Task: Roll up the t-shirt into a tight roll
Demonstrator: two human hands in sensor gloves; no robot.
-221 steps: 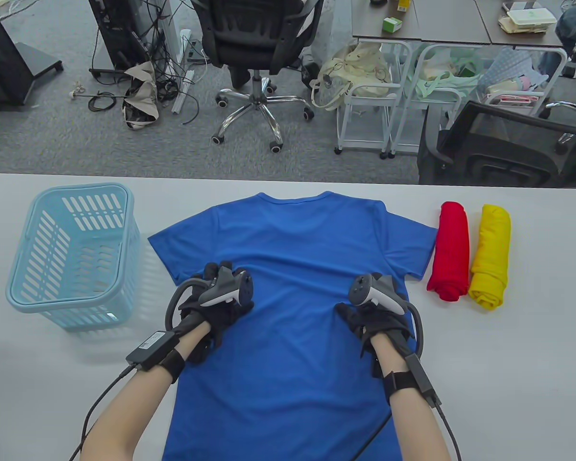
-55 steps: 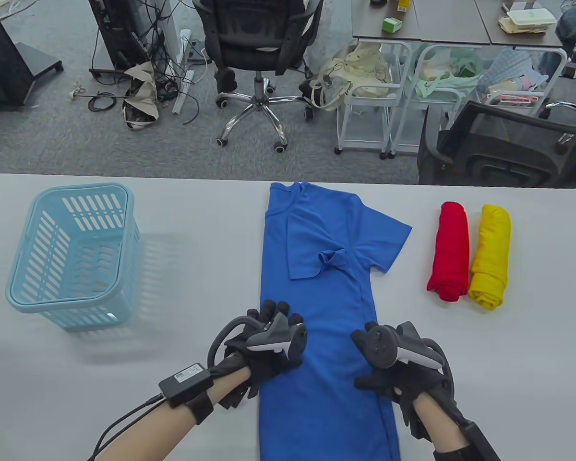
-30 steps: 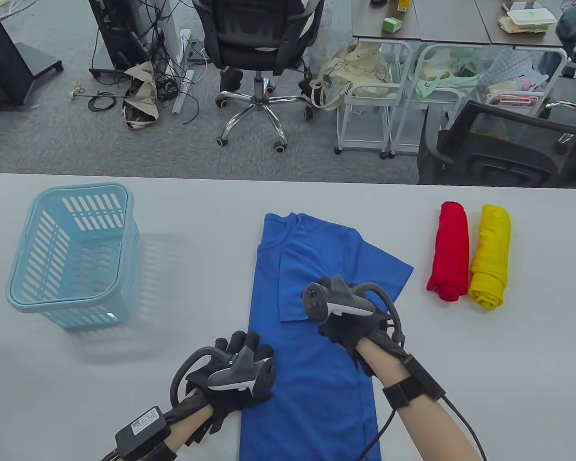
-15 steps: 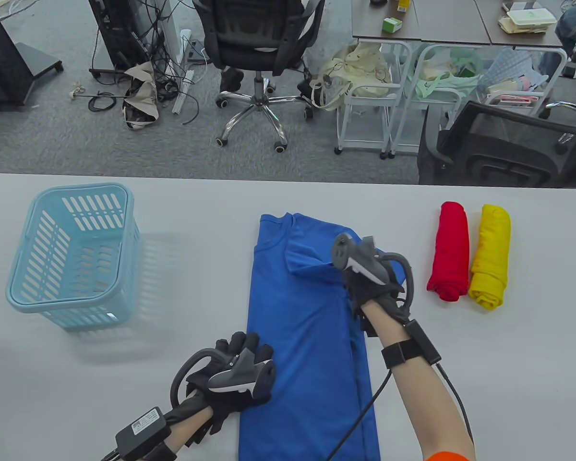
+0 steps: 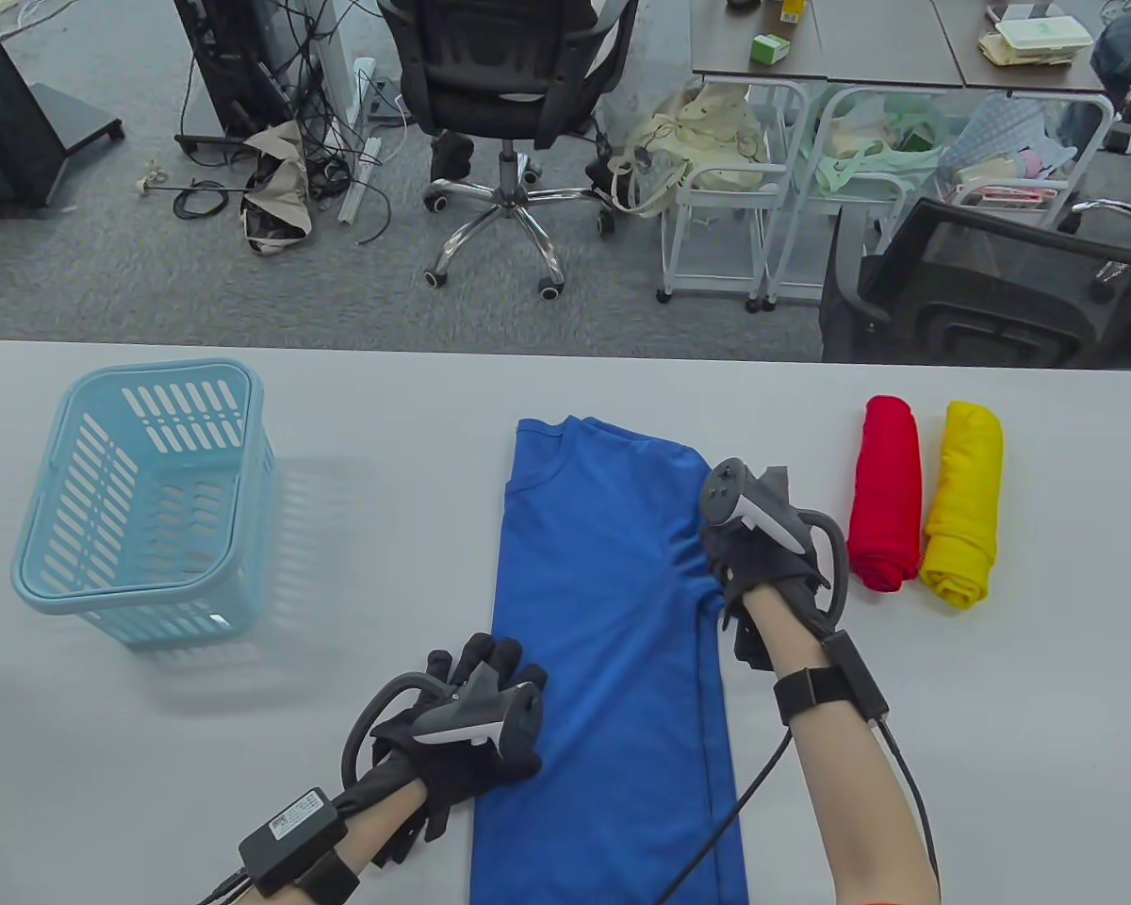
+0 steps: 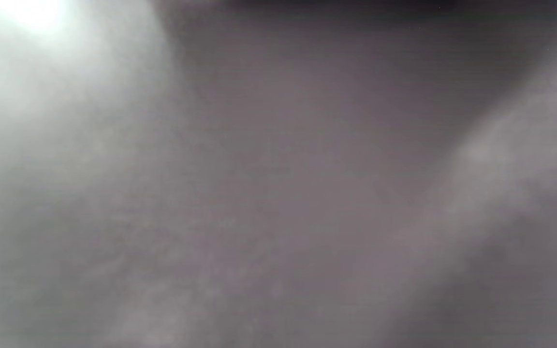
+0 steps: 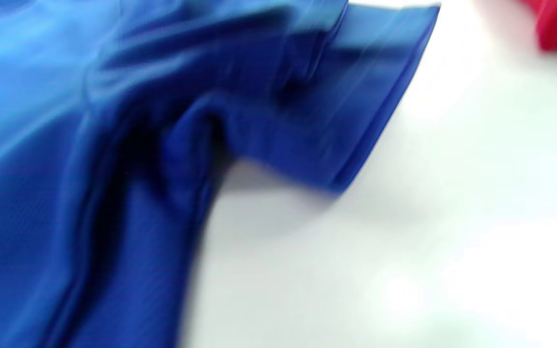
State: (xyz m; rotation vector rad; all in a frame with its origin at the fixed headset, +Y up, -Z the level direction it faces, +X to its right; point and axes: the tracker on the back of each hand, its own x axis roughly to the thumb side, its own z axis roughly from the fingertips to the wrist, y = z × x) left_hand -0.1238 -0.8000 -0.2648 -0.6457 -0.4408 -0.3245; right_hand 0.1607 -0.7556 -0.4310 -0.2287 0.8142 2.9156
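Observation:
The blue t-shirt (image 5: pixel 603 660) lies on the white table (image 5: pixel 999 735), folded lengthwise into a long strip with the collar at the far end. My left hand (image 5: pixel 490 671) rests flat on the strip's left edge near the front, fingers spread. My right hand (image 5: pixel 730 558) is at the strip's right edge by the armpit, and the cloth puckers toward it, so it grips the shirt there; its fingers are hidden under the tracker. The right wrist view shows the doubled sleeve (image 7: pixel 356 96) sticking out onto the table, blurred. The left wrist view is only a grey blur.
A red rolled shirt (image 5: pixel 886 490) and a yellow rolled shirt (image 5: pixel 961 500) lie side by side just right of my right hand. A light blue slotted basket (image 5: pixel 245 509) stands at the far left. Office chairs and carts stand beyond the table's far edge.
The shirt went from spread flat to folded in half lengthwise. In the last second my right hand lifted the upper sleeve and carried it right to the strip's edge. The left hand barely moved.

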